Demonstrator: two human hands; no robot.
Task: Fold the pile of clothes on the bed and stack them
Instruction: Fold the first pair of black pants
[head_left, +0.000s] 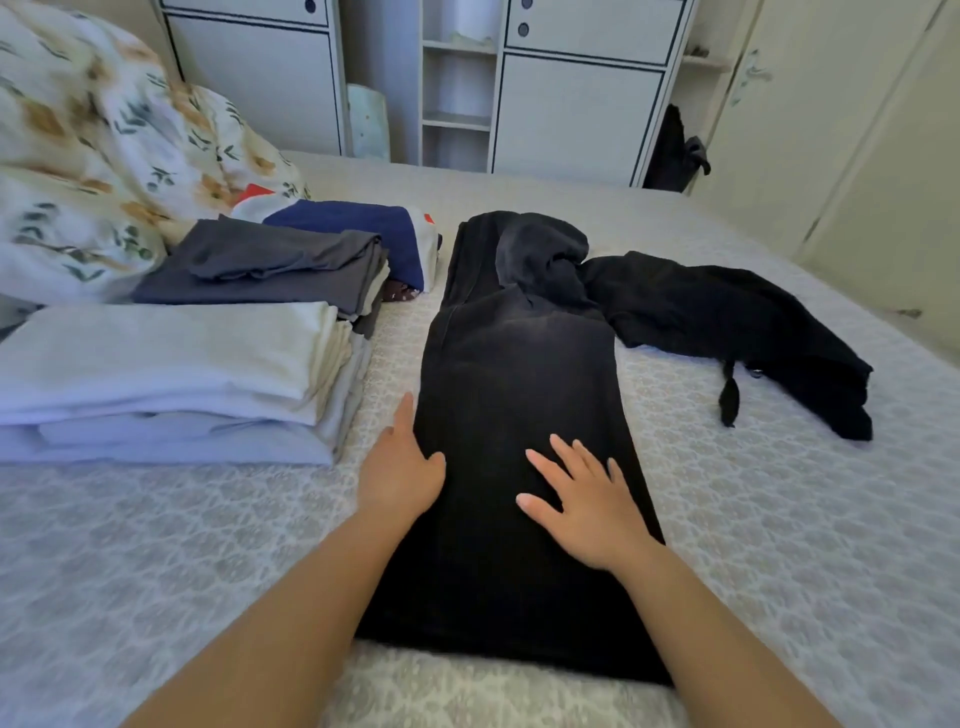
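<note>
A long black garment (514, 374) lies lengthwise on the bed in front of me, folded into a narrow strip. My left hand (400, 467) rests flat along its left edge, thumb on the cloth. My right hand (587, 504) lies flat on top of it with fingers spread. A second black garment (727, 322) sprawls unfolded to the right, touching the first near its far end. To the left stand folded stacks: white pieces (171, 364) nearest, grey ones (270, 270) behind, navy and white ones (374, 234) farthest.
The bed (753, 519) has a pale patterned cover. A floral duvet (88, 156) is bunched at the far left. White cabinets (576, 104) stand beyond the bed, with a dark item (675, 150) hanging at their right end.
</note>
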